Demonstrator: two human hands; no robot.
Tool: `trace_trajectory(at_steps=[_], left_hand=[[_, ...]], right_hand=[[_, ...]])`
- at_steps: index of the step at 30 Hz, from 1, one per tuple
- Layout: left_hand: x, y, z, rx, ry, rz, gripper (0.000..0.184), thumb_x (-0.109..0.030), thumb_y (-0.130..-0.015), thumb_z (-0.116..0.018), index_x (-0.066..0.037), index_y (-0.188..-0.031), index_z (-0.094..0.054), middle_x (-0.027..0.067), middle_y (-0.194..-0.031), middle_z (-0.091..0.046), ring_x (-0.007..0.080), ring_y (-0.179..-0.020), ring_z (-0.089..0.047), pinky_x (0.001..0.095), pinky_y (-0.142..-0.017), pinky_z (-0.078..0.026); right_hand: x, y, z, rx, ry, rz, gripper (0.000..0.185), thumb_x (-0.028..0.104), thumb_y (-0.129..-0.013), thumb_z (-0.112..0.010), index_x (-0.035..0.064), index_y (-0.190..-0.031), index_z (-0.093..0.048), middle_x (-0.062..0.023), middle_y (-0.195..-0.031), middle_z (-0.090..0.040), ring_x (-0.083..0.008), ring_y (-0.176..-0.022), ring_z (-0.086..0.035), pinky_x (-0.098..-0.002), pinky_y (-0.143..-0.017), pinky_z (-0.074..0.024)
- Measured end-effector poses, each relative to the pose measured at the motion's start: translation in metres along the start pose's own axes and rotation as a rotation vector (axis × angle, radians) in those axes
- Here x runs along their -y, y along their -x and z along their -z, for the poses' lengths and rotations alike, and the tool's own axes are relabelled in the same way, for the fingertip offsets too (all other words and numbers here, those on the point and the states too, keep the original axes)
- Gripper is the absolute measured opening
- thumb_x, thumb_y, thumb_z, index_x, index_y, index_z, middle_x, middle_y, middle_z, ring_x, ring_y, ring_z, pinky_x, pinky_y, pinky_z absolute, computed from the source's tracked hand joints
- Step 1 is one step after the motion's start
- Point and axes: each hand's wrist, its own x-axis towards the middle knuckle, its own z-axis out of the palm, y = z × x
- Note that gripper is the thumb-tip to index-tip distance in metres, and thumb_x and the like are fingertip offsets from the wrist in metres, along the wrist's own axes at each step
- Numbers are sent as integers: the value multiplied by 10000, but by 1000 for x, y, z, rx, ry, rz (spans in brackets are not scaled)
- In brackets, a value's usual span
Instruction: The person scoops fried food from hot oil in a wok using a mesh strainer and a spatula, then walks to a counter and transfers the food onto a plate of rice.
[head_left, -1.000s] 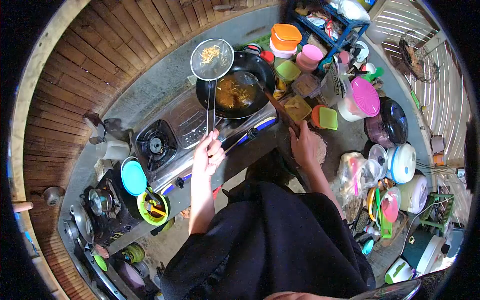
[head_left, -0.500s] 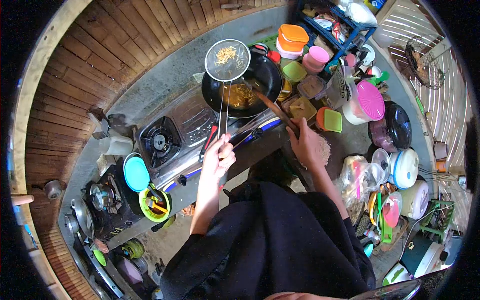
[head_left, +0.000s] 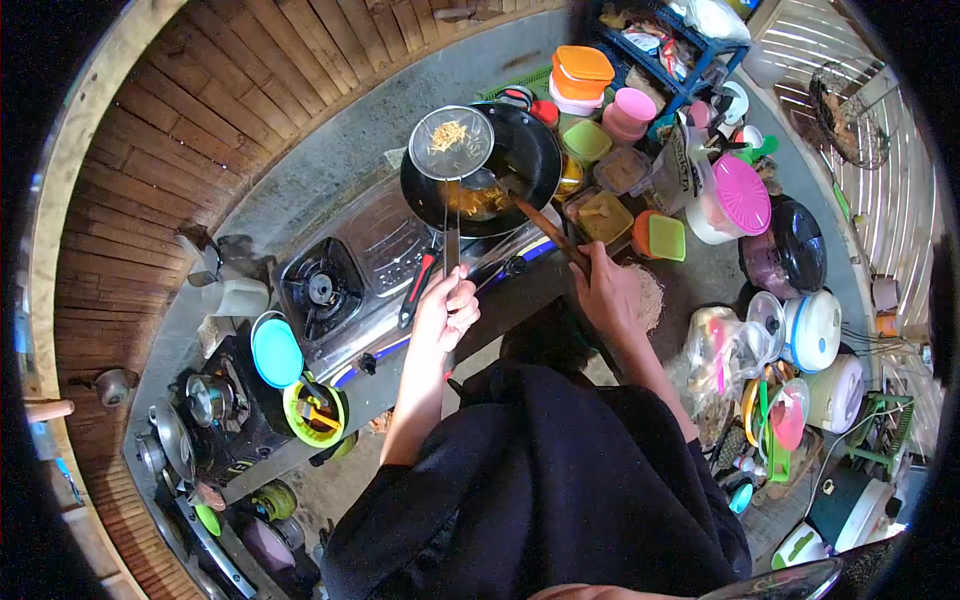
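Observation:
My left hand (head_left: pixel 446 308) is closed round the long handle of a mesh strainer (head_left: pixel 451 143), which holds thin pale fried strips above the left part of a black wok (head_left: pixel 425 200). My right hand (head_left: pixel 609 292) grips the wooden handle of a spatula (head_left: pixel 545 225), whose metal head is down in the wok. Brown oil with golden strips (head_left: pixel 480 200) lies at the wok's bottom, partly hidden by the strainer. A red and black handled tool (head_left: pixel 420 285) lies on the stove (head_left: pixel 385 240) beside my left hand.
An unused burner (head_left: pixel 321 289) is on the left. Right of the wok are an orange container (head_left: pixel 583 68), pink tubs and a pink-lidded container (head_left: pixel 741 196). A green bowl (head_left: pixel 314 411) and a turquoise lid (head_left: pixel 277 352) stand at lower left.
The strainer has moved right, then slightly down over the wok, with the strips still in it. The spatula has shifted within the wok. The red and black handled tool has come into clearer view.

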Motion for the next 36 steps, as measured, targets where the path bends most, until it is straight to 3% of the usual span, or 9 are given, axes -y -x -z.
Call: trace_trajectory(at_steps=[13, 15, 19, 25, 36], left_hand=[[3, -6, -16, 14, -21, -13, 112, -184, -945, -375, -84, -974, -417, -53, -507, -291, 48, -341, -232, 202, -316, -182], [4, -7, -16, 31, 13, 0, 117, -180, -945, -373, -81, -984, -420, -52, -510, -294, 49, -343, -232, 202, -317, -184], [11, -10, -20, 35, 28, -5, 153, -186, -941, -378, -113, -1009, -494, -44, -525, -289, 61, -354, -230, 204, -335, -184], [20, -17, -27, 66, 47, -29, 152, -184, -941, -378, -114, -1011, -493, -41, -532, -291, 66, -369, -229, 205, -355, -182], [19, -19, -37, 24, 13, -98, 132, -191, -942, -378, -114, -1003, -467, -38, -525, -287, 66, -367, -241, 205, -355, -185]], right_hand=[[-1, 13, -16, -57, -6, -23, 220, 169, -811, -578, 53, -938, -441, -148, -784, -610, -341, -642, -594, -412, -508, -460], [-2, 15, -22, -82, -85, -65, 255, 185, -830, -568, 48, -1002, -438, -182, -776, -609, -375, -681, -587, -452, -554, -443], [-1, 19, -34, 5, -113, -142, 235, 168, -835, -563, 45, -988, -434, -181, -768, -611, -384, -694, -585, -455, -570, -447], [9, 24, -40, -13, -217, -227, 230, 135, -835, -561, 32, -983, -418, -197, -761, -605, -386, -697, -584, -444, -561, -445], [9, 28, -44, -116, -163, -14, 246, 138, -833, -548, 17, -999, -411, -181, -854, -613, -361, -674, -595, -414, -542, -475]])
